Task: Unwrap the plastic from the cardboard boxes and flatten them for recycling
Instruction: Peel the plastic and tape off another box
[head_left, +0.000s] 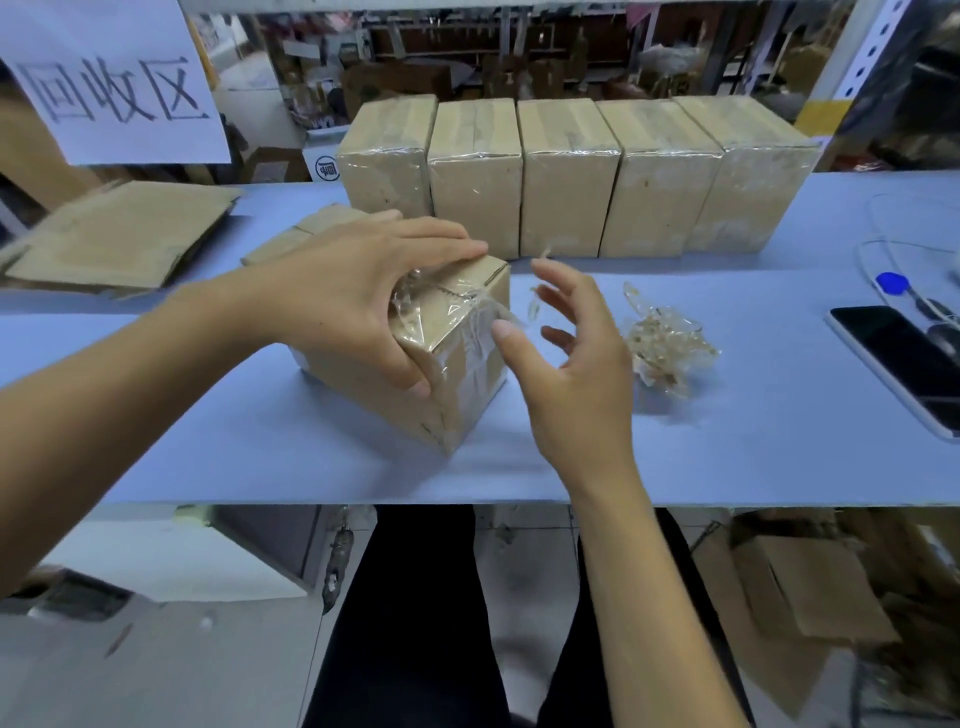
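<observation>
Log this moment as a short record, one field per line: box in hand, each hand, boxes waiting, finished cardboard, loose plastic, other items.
box in hand: box on the table, plastic wrap partly peeled
left hand: grips the box from above
right hand: fingers spread, thumb at the loose wrap
boxes waiting: row of five wrapped boxes behind
finished cardboard: flattened cardboard at far left
loose plastic: crumpled plastic right of the hands
other items: phone at right edge
</observation>
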